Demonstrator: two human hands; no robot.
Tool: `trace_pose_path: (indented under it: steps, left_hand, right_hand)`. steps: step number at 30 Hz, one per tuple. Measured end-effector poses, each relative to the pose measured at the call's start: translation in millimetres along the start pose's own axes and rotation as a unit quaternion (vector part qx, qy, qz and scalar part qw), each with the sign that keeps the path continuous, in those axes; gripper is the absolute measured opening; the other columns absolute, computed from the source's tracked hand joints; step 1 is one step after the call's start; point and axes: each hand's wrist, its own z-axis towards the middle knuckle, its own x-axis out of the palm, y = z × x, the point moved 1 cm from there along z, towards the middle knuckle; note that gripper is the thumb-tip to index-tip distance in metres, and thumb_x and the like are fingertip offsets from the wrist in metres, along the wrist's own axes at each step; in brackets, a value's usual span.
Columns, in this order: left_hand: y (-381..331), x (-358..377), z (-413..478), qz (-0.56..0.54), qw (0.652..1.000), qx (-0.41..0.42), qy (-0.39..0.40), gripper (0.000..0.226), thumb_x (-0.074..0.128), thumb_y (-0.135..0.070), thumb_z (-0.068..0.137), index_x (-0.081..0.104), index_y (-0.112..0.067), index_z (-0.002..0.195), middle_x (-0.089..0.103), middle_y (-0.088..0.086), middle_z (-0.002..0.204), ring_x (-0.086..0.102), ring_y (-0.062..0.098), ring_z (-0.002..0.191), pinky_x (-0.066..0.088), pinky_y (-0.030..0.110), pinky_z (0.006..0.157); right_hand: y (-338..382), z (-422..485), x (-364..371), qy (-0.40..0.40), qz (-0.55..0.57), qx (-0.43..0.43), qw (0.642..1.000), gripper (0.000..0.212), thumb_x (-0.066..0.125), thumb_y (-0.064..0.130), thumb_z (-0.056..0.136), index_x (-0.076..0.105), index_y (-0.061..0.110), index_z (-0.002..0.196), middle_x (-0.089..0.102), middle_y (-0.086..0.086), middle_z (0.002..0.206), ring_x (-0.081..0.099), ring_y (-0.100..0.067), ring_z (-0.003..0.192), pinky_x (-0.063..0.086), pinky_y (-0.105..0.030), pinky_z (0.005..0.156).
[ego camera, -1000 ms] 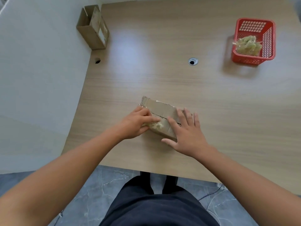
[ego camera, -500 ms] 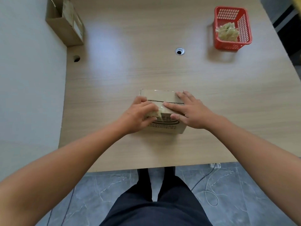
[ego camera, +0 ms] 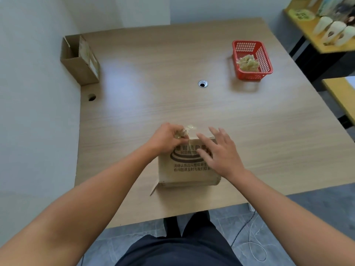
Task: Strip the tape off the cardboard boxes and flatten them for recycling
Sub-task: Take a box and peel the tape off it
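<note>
Pinching a crumpled wad of tape (ego camera: 184, 131), the left hand (ego camera: 165, 140) is holding it with curled fingers just over the far top edge of the box (ego camera: 188, 172). Whether the tape is joined to the box cannot be told. The right hand (ego camera: 223, 153) is lying released, fingers straight and spread, against the box's printed face. The box is sitting on the table (ego camera: 153, 104) close to its near edge, with a flap (ego camera: 153, 189) sticking out at its lower left corner. A second box (ego camera: 81, 62) is standing at the far left against the wall (ego camera: 38, 93). A red basket (ego camera: 249, 75) is sitting far right, well apart from both boxes, holding tape scraps (ego camera: 247, 63).
</note>
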Motion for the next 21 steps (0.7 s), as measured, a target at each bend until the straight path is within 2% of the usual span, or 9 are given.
trace_pose_path:
  steps: [3,5,9,12,14,16,17,19,21]
  left_hand:
    - [12,11,0,0.126,0.991,0.022,-0.035,0.017,0.075,-0.041,0.089,0.071,-0.030,0.100,0.057,-0.012,0.108,0.039,0.016,0.110,0.038,0.036,0.098]
    - [25,16,-5,0.142,0.987,0.054,-0.043,0.020,0.072,-0.035,0.093,0.071,-0.022,0.107,0.057,-0.009,0.124,0.036,0.019,0.117,0.033,0.038,0.105]
    - [58,27,-26,0.084,0.991,0.101,0.000,0.014,0.065,-0.015,0.098,0.066,-0.008,0.110,0.057,0.003,0.124,0.052,0.023,0.113,0.043,0.037,0.101]
    - [63,34,-37,-0.057,0.997,0.019,-0.049,0.005,0.059,-0.013,0.102,0.062,-0.015,0.105,0.063,0.000,0.108,0.060,0.019,0.103,0.049,0.025,0.088]
    - [66,25,-41,-0.246,0.956,-0.074,-0.141,0.011,0.055,-0.014,0.104,0.057,-0.022,0.098,0.070,-0.004,0.103,0.064,0.011,0.098,0.050,0.018,0.080]
    - [76,14,-45,-0.327,0.928,-0.100,-0.149,0.011,0.055,-0.013,0.104,0.055,-0.021,0.096,0.070,-0.001,0.107,0.062,0.011,0.097,0.049,0.023,0.085]
    - [80,10,-48,-0.340,0.928,-0.102,-0.111,0.005,0.059,-0.016,0.100,0.056,-0.018,0.097,0.068,-0.001,0.110,0.060,0.013,0.099,0.049,0.027,0.089]
    - [83,9,-51,-0.339,0.932,-0.123,-0.041,0.022,0.065,-0.034,0.090,0.058,-0.015,0.100,0.065,-0.003,0.110,0.060,0.013,0.102,0.048,0.032,0.097]
    - [84,9,-50,-0.327,0.927,-0.171,-0.069,0.034,0.063,-0.049,0.092,0.061,-0.016,0.093,0.065,-0.004,0.098,0.061,0.011,0.095,0.049,0.035,0.095]
  right_hand:
    - [10,-6,27,0.097,-0.046,0.035,0.994,0.066,0.020,0.075,0.094,0.000,0.059,0.156,-0.003,-0.001,0.172,-0.011,-0.029,0.157,0.005,-0.055,0.125]
    - [10,-4,43,0.136,-0.042,0.065,0.988,0.068,0.016,0.076,0.095,-0.015,0.059,0.153,-0.019,0.001,0.170,-0.027,-0.023,0.154,-0.001,-0.051,0.127]
    - [6,6,56,0.182,-0.035,0.051,0.981,0.079,0.010,0.086,0.088,-0.014,0.054,0.156,-0.027,0.001,0.168,-0.031,-0.015,0.152,-0.003,-0.045,0.128]
    - [5,7,56,0.186,-0.051,0.041,0.980,0.086,0.011,0.093,0.082,-0.017,0.056,0.155,-0.027,0.003,0.168,-0.032,-0.012,0.151,-0.005,-0.042,0.127]
    - [2,8,54,0.187,-0.045,0.059,0.979,0.088,0.013,0.094,0.081,-0.018,0.055,0.154,-0.027,0.004,0.168,-0.032,-0.012,0.151,-0.002,-0.042,0.127]
    - [2,10,52,0.189,-0.040,0.075,0.978,0.090,0.015,0.095,0.080,-0.016,0.055,0.154,-0.026,0.003,0.168,-0.031,-0.013,0.152,0.001,-0.043,0.126]
    - [4,11,52,0.193,-0.040,0.078,0.977,0.091,0.016,0.096,0.079,-0.014,0.056,0.155,-0.025,0.003,0.169,-0.031,-0.012,0.152,0.003,-0.044,0.126]
    - [10,11,53,0.196,-0.034,0.084,0.976,0.092,0.021,0.097,0.077,-0.007,0.057,0.156,-0.020,0.005,0.170,-0.029,-0.012,0.153,0.009,-0.046,0.125]
    - [14,13,50,0.188,-0.022,0.093,0.978,0.093,0.028,0.096,0.075,0.004,0.056,0.156,-0.011,0.005,0.171,-0.023,-0.016,0.155,0.016,-0.049,0.124]
